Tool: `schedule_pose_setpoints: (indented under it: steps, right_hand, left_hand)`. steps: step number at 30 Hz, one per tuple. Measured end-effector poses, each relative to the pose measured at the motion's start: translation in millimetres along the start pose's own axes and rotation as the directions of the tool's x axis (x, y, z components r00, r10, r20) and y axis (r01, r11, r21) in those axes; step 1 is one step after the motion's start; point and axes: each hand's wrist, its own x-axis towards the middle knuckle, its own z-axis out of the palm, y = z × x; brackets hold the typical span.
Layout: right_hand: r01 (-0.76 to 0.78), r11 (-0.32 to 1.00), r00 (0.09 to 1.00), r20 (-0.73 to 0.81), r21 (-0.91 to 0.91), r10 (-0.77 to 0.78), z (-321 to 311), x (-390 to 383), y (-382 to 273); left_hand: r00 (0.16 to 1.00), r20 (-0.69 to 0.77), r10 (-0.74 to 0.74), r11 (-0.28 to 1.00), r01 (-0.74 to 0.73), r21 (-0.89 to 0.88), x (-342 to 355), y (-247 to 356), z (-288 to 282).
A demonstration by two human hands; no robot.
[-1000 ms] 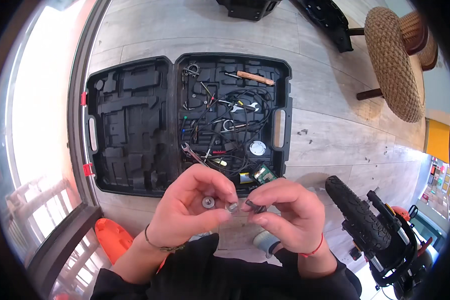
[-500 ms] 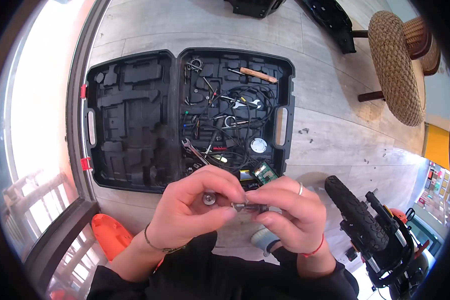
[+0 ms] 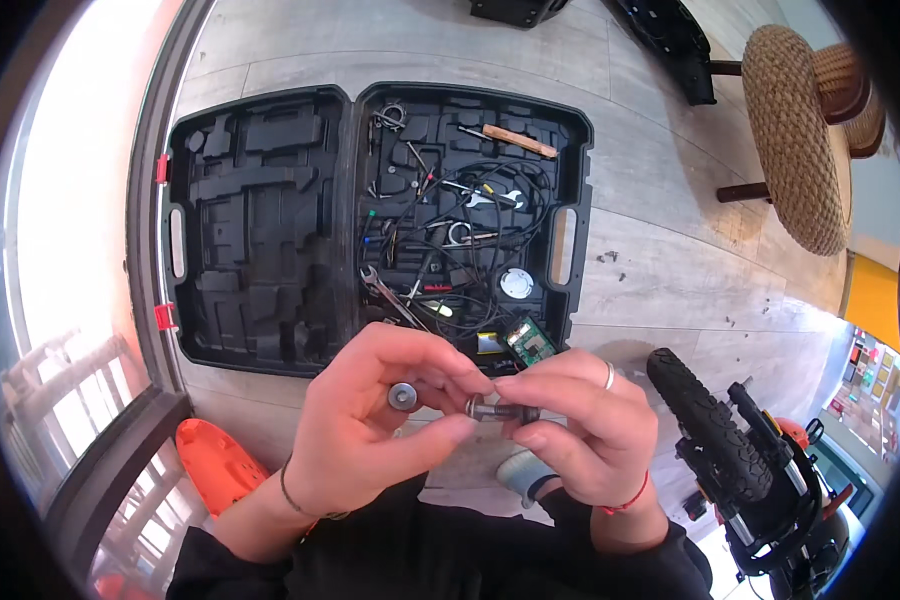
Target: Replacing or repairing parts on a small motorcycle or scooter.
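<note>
A dark metal bolt [image 3: 500, 411] lies level between my two hands, in front of the open tool case. My right hand [image 3: 595, 430] pinches its right end between thumb and fingers. At the bolt's left end, the thumb and forefinger of my left hand [image 3: 345, 415] close on a small shiny ring-like piece, perhaps a nut or washer. A second fastener with a round silver head [image 3: 402, 397] rests in the curl of my left fingers; the rest of it is mostly hidden.
Beyond my hands, a black tool case [image 3: 250, 250] lies open, its right half holding cables, wrenches [image 3: 395, 300], a wooden handle [image 3: 519, 141] and a circuit board [image 3: 530, 343]. Right are a tyred wheel [image 3: 705, 420], a woven stool [image 3: 795, 140] and loose screws [image 3: 612, 258]; left, an orange shell [image 3: 215, 465].
My left hand has turned slightly, and the silver-headed fastener shows more plainly. More of the bolt's shaft is visible between my fingers. The view has shifted a little.
</note>
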Motion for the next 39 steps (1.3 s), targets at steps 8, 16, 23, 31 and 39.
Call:
schedule_pose_setpoints:
  steps: [8,16,23,31,39]
  right_hand:
    - [-0.150,0.973,0.988,0.001,0.173,0.152,0,-3,-1]
    - [-0.344,0.441,0.873,0.110,0.829,0.475,4,-7,8]
    - [-0.516,0.687,0.835,0.122,0.512,0.536,17,-7,5]
    - [-0.502,0.745,0.850,0.090,0.440,0.519,19,-8,10]
    - [-0.487,0.730,0.855,0.092,0.479,0.511,21,-12,14]
  left_hand:
    - [0.998,-0.002,0.069,0.992,-0.068,0.105,0,2,3]
    - [0.995,-0.046,0.084,0.977,-0.073,0.201,1,0,3]
    - [0.985,0.064,0.163,0.857,-0.173,0.485,1,-3,0]
    - [0.989,0.062,0.136,0.814,-0.147,0.561,3,-1,0]
    - [0.944,0.098,0.316,0.673,-0.296,0.678,4,-4,-1]
